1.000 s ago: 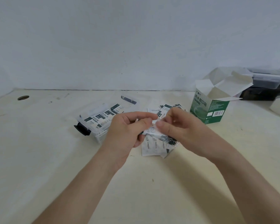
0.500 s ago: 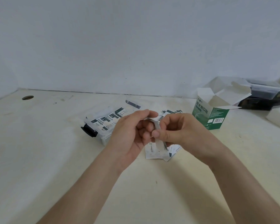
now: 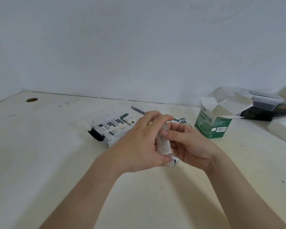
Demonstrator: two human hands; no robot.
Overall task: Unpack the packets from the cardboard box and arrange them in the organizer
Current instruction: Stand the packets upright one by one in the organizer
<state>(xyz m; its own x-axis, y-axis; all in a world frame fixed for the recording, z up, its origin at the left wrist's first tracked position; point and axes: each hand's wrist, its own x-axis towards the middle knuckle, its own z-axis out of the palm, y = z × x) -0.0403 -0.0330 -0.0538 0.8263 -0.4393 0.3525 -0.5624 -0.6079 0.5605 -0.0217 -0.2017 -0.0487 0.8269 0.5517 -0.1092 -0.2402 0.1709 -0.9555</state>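
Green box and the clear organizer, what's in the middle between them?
In the head view, the left hand and right hand hold a stack of packets there. Behind them, loose packets lie on the table.

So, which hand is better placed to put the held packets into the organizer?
Left, probably. The left hand grips the packets at both ends, and the organizer lies just behind it. The right hand sits nearer the cardboard box.
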